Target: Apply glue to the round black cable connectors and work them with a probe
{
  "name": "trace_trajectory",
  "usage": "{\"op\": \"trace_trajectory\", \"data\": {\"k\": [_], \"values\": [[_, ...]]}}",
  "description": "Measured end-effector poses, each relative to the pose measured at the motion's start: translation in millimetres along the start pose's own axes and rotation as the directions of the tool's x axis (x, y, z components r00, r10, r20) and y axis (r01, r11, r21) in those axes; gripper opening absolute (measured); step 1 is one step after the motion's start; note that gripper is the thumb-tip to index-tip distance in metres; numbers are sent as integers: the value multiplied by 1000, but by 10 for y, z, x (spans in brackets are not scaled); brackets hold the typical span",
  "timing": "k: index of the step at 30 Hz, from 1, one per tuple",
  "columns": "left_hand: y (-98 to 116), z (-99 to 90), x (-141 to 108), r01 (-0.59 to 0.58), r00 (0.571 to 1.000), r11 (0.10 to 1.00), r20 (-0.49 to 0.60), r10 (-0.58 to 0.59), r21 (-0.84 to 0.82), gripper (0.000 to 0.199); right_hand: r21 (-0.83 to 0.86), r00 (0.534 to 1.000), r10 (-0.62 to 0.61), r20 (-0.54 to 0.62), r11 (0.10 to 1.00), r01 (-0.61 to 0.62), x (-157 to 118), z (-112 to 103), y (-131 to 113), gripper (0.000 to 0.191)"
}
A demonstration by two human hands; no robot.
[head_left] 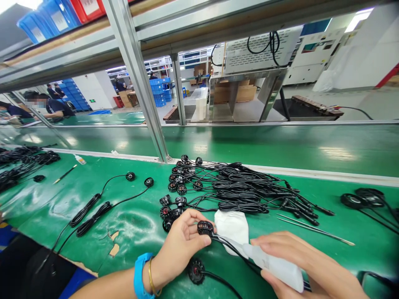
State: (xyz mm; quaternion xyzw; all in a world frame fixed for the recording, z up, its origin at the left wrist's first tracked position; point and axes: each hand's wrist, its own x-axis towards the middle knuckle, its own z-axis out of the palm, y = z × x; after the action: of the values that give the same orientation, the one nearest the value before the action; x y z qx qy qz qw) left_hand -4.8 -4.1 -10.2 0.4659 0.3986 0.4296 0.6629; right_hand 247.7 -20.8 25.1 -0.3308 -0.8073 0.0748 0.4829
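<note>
My left hand (183,237), with a blue band and a gold bracelet at the wrist, pinches a small round black part (205,228) on a black cable. In my right hand (304,255) is a translucent white squeeze bottle (276,265), tilted so its thin nozzle meets or nearly meets that part; exact contact cannot be made out. Below my left hand lies another round black part (196,270) with its cable. Behind the nozzle rests a folded white wipe (232,228). Several similar parts (170,214) sit just beyond my left fingers.
Bundled black cables (240,187) lie across the green bench (134,228). Metal tweezers (318,229) rest at right, near more round parts (369,198). Two coiled cables (90,211) and a brush (65,173) lie left. A metal post (137,79) rises at the bench's back.
</note>
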Motion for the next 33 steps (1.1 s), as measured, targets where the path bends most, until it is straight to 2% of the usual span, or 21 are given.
{"op": "trace_trajectory", "data": {"k": [3, 9, 17, 22, 28, 33], "values": [[-4, 1, 3, 2, 1000, 1000, 0, -1, -6, 30, 18, 1000, 7, 7, 1000, -7, -1, -4, -9, 24], [9, 12, 2, 28, 1000, 1000, -8, -28, -6, 32, 1, 995, 48, 92, 999, -48, -60, -12, 26, 21], [12, 0, 13, 24, 1000, 999, -14, -24, 22, 31, 9, 998, -3, 65, 1000, 2, -19, -14, 18, 26], [14, 0, 9, 30, 1000, 999, -9, -29, 18, 32, 5, 993, 8, 120, 1000, -9, 25, -15, 16, 21], [11, 3, 12, 42, 999, 999, -10, -42, 30, 32, 7, 995, -91, 44, 996, 91, 89, 5, -28, 35], [8, 0, 13, 45, 999, 998, -8, -44, 48, 32, -18, 991, -128, 47, 992, 129, 103, -6, -36, 37]]}}
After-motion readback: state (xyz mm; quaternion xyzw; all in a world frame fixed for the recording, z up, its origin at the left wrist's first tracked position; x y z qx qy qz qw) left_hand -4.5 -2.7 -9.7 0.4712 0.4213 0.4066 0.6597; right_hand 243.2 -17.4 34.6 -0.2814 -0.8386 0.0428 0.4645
